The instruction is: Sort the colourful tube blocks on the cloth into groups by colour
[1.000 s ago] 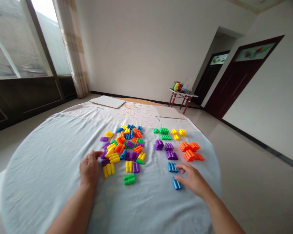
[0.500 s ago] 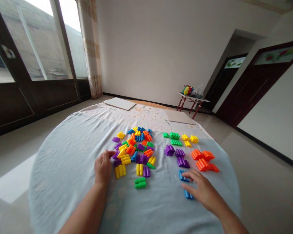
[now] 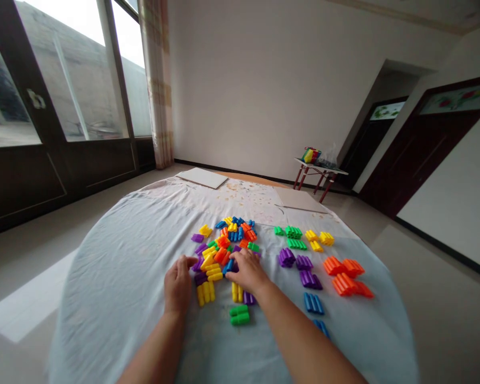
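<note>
A mixed pile of plastic pieces has yellow pieces (image 3: 206, 293), orange ones (image 3: 222, 256) and purple ones among it. My left hand (image 3: 178, 282) rests at the pile's left edge, its fingertips beside a purple piece (image 3: 197, 264); whether it grips anything is hidden. Over the pile's right part, my right hand (image 3: 248, 270) has its thumb and fingers around a blue piece (image 3: 228, 266). Nearer me lies a green pair (image 3: 239, 314). Sorted by colour on the right are green (image 3: 293, 232), yellow (image 3: 326, 238), purple (image 3: 287, 258), orange (image 3: 345, 285) and blue groups (image 3: 313, 303).
A pale cloth (image 3: 116, 266) covers the round table. Two flat boards, a white one (image 3: 203, 177) and a beige one (image 3: 298, 199), lie at its far side. Beyond stands a small table (image 3: 324, 169) with a colourful bag (image 3: 311, 155) and a clear plastic bag.
My right hand has moved left from the blue groups to the mixed pile and closed around a blue piece. The view has shifted slightly; my left hand stays by the pile.
</note>
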`<control>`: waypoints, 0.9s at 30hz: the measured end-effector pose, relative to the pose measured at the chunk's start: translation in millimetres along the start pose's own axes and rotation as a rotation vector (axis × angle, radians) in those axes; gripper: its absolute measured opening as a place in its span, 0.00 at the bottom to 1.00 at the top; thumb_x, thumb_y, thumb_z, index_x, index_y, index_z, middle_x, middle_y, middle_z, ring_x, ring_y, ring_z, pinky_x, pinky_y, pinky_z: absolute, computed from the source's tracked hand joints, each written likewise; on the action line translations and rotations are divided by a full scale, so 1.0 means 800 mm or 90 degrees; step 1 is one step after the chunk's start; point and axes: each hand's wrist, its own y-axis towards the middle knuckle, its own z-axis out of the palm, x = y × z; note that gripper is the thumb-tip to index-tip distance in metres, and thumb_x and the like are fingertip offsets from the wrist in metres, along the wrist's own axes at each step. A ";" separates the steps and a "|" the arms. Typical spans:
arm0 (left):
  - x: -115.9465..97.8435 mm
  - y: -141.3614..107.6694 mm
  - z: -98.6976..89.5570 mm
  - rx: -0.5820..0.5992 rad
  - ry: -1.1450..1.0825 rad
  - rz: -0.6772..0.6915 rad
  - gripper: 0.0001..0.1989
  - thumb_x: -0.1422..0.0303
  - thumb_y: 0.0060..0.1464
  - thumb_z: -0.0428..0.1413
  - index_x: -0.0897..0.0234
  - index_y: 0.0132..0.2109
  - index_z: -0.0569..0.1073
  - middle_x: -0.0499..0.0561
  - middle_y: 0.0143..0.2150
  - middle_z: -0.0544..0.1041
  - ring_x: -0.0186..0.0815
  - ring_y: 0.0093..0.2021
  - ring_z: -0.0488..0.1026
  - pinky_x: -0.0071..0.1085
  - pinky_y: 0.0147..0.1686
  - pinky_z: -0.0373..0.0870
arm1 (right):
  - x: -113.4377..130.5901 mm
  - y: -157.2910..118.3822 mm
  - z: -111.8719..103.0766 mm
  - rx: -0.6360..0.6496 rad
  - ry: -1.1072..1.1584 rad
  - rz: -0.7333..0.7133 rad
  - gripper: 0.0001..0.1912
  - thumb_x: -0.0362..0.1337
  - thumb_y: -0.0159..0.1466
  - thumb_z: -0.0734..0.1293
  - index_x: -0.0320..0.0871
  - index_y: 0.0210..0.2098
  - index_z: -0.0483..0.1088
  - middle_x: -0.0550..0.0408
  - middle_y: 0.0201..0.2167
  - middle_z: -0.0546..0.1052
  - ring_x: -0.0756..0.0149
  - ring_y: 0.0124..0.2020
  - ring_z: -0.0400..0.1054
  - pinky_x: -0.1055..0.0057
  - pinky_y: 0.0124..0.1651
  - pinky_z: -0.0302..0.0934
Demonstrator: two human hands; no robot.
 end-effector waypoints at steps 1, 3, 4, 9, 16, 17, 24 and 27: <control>0.000 0.000 0.000 0.001 0.001 0.001 0.26 0.50 0.53 0.44 0.66 0.29 0.76 0.57 0.30 0.79 0.44 0.34 0.75 0.42 0.41 0.70 | -0.001 0.000 -0.002 -0.002 0.021 -0.003 0.20 0.37 0.51 0.73 0.41 0.43 0.71 0.47 0.44 0.71 0.52 0.51 0.63 0.57 0.55 0.56; -0.001 0.000 0.000 0.002 0.003 0.001 0.26 0.50 0.53 0.44 0.66 0.28 0.76 0.57 0.29 0.79 0.44 0.34 0.75 0.42 0.41 0.70 | -0.004 -0.005 -0.013 -0.004 0.093 -0.011 0.20 0.34 0.50 0.72 0.41 0.43 0.69 0.49 0.43 0.72 0.57 0.48 0.65 0.61 0.53 0.59; -0.001 0.000 0.000 0.002 0.005 0.000 0.26 0.50 0.53 0.44 0.66 0.28 0.76 0.57 0.29 0.79 0.44 0.34 0.75 0.43 0.41 0.71 | -0.006 -0.011 -0.021 0.000 0.137 -0.011 0.21 0.33 0.51 0.72 0.42 0.44 0.67 0.51 0.42 0.72 0.60 0.46 0.67 0.64 0.50 0.61; -0.003 0.000 0.002 0.000 0.010 -0.017 0.24 0.52 0.53 0.45 0.65 0.29 0.76 0.57 0.30 0.79 0.44 0.35 0.75 0.44 0.43 0.71 | -0.028 -0.047 -0.067 -0.010 0.174 -0.059 0.25 0.30 0.55 0.67 0.44 0.53 0.65 0.52 0.45 0.72 0.64 0.46 0.67 0.67 0.51 0.61; -0.008 0.002 0.004 0.003 0.023 -0.042 0.22 0.54 0.52 0.45 0.65 0.29 0.76 0.56 0.31 0.79 0.44 0.36 0.75 0.44 0.46 0.70 | -0.086 -0.098 -0.085 0.127 -0.081 -0.028 0.28 0.30 0.53 0.68 0.46 0.54 0.69 0.49 0.43 0.72 0.55 0.49 0.64 0.61 0.54 0.56; -0.009 0.002 0.004 0.001 0.026 -0.044 0.22 0.54 0.52 0.45 0.65 0.29 0.76 0.56 0.31 0.79 0.44 0.36 0.75 0.44 0.46 0.70 | -0.093 -0.102 -0.082 0.145 -0.080 -0.023 0.30 0.30 0.52 0.68 0.46 0.55 0.68 0.48 0.44 0.72 0.54 0.50 0.64 0.61 0.55 0.56; -0.012 0.002 0.003 0.000 0.034 -0.053 0.22 0.54 0.51 0.44 0.65 0.29 0.76 0.55 0.30 0.78 0.44 0.36 0.74 0.43 0.46 0.69 | -0.122 -0.117 -0.083 0.068 0.017 0.004 0.22 0.27 0.53 0.65 0.44 0.47 0.73 0.51 0.40 0.76 0.59 0.45 0.68 0.64 0.51 0.58; -0.009 0.003 0.002 0.003 0.037 -0.058 0.22 0.54 0.52 0.45 0.65 0.30 0.76 0.55 0.31 0.78 0.44 0.37 0.74 0.43 0.47 0.69 | -0.128 -0.118 -0.092 0.037 0.013 0.015 0.24 0.29 0.53 0.67 0.45 0.50 0.71 0.50 0.45 0.76 0.57 0.50 0.66 0.61 0.54 0.57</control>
